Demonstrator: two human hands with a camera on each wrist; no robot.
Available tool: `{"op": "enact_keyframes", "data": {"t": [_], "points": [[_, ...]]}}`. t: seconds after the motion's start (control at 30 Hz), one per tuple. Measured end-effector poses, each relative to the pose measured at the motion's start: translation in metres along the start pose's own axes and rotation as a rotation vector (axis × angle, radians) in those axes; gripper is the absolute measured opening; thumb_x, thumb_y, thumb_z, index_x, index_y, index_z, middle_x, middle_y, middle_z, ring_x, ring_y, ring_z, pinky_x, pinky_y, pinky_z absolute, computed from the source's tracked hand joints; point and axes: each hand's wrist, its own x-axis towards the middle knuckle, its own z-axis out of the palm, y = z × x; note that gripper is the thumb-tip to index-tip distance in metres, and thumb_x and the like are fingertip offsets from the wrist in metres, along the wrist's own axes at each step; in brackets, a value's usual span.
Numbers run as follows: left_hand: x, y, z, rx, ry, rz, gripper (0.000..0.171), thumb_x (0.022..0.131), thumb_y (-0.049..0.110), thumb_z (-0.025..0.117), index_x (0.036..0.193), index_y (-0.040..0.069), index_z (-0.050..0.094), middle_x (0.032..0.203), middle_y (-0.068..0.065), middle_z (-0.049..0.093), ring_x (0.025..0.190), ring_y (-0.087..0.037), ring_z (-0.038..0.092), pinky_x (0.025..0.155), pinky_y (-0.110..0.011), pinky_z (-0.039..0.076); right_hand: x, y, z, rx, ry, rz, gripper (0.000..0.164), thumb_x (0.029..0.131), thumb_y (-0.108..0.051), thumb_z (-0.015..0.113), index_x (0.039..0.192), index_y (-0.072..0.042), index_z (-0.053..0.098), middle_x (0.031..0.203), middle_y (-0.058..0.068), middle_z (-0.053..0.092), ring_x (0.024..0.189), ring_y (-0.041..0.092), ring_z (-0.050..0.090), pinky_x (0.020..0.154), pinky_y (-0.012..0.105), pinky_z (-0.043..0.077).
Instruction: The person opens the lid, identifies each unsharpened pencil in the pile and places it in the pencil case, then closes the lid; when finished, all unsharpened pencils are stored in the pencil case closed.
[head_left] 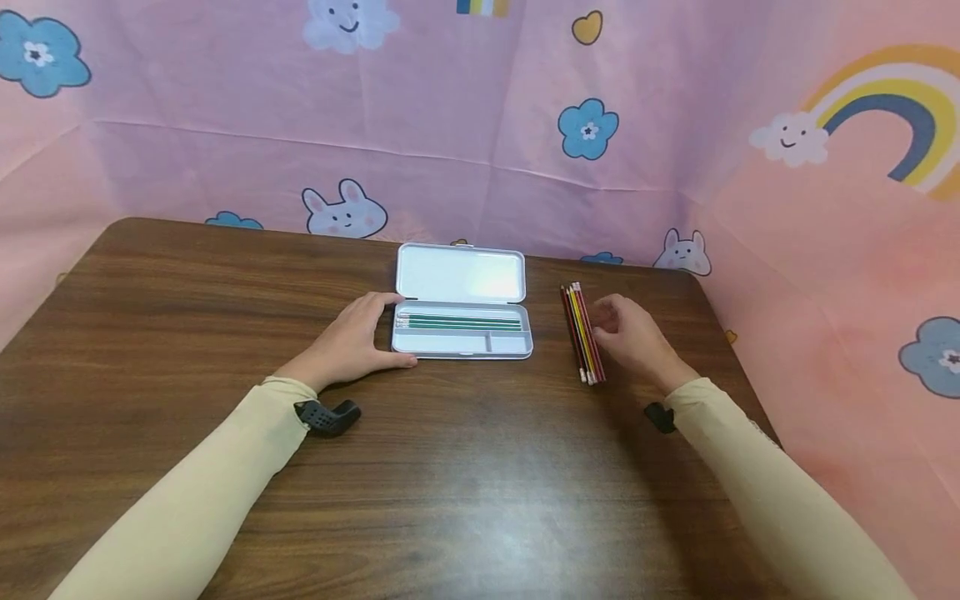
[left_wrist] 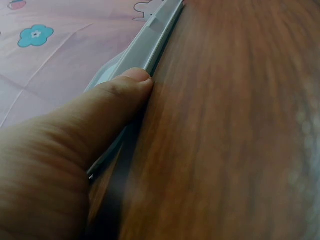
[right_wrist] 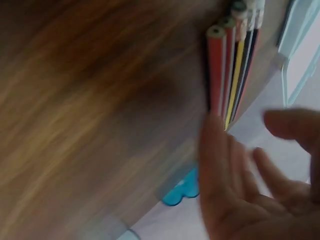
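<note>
While the left hand (head_left: 347, 343) pinches the left end of the open pencil case (head_left: 446, 342) on the surface (head_left: 450, 467), the right hand (head_left: 632, 336) is beside the loose pencils (head_left: 582, 333); its thumb (right_wrist: 290, 125) and fingers (right_wrist: 215, 170) are apart

Pink-and-lilac printed fabric (head_left: 465, 100) hung beyond the left, far and right edges of a brown, wood-grained table (head_left: 187, 292) with rounded far corners. White rabbit heads (head_left: 347, 217) showed at the far edge, with blue five-petalled flowers (head_left: 588, 131) and a smiling white cloud (head_left: 349, 23) higher up; beyond the right edge arched a broad banded rainbow (head_left: 892, 86). Light left a pale glare (head_left: 502, 508) on the table's near side.
</note>
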Motion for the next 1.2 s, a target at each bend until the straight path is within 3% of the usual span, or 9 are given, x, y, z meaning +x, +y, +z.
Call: {"op": "enact_keyframes", "data": {"t": [0.13, 0.23, 0.57, 0.8, 1.2], "points": [[0.0, -0.002, 0.001, -0.003, 0.005, -0.002, 0.108, 0.079, 0.068, 0.08, 0.159, 0.012, 0.033, 0.161, -0.013, 0.037, 0.15, -0.035, 0.032, 0.12, -0.06, 0.029, -0.007, 0.01, -0.002, 0.039, -0.145, 0.125, 0.049, 0.099, -0.014, 0.067, 0.14, 0.006, 0.048, 0.122, 0.027, 0.062, 0.088, 0.031, 0.07, 0.075, 0.042, 0.062], [0.0, -0.002, 0.003, -0.005, 0.01, -0.003, 0.108, 0.078, 0.068, 0.08, 0.158, 0.012, 0.034, 0.161, -0.012, 0.037, 0.15, -0.034, 0.032, 0.12, -0.059, 0.03, -0.01, 0.011, 0.0, 0.108, -0.192, 0.185, 0.048, 0.1, -0.013, 0.067, 0.14, 0.004, 0.048, 0.12, 0.025, 0.06, 0.083, 0.026, 0.07, 0.068, 0.035, 0.063], [0.0, -0.001, 0.003, -0.01, 0.006, -0.005, 0.108, 0.078, 0.068, 0.08, 0.158, 0.012, 0.033, 0.16, -0.012, 0.037, 0.15, -0.034, 0.032, 0.12, -0.06, 0.03, -0.011, 0.002, 0.002, 0.103, -0.194, 0.193, 0.04, 0.099, -0.007, 0.066, 0.135, 0.005, 0.053, 0.115, 0.024, 0.062, 0.091, 0.028, 0.069, 0.069, 0.034, 0.064], [0.0, -0.001, 0.002, -0.014, 0.004, -0.016, 0.107, 0.078, 0.067, 0.081, 0.158, 0.013, 0.033, 0.161, -0.012, 0.036, 0.15, -0.033, 0.032, 0.119, -0.06, 0.031, -0.012, 0.009, -0.001, 0.104, -0.208, 0.197, 0.038, 0.101, -0.009, 0.065, 0.134, 0.006, 0.055, 0.115, 0.024, 0.062, 0.092, 0.028, 0.069, 0.07, 0.035, 0.064], [0.0, 0.001, 0.0, -0.008, -0.003, -0.011, 0.107, 0.079, 0.067, 0.08, 0.159, 0.012, 0.033, 0.162, -0.013, 0.035, 0.15, -0.034, 0.031, 0.12, -0.06, 0.03, -0.013, 0.017, 0.0, 0.064, -0.17, 0.193, 0.037, 0.099, -0.008, 0.063, 0.131, 0.007, 0.056, 0.106, 0.023, 0.064, 0.075, 0.023, 0.068, 0.059, 0.033, 0.062]]}}
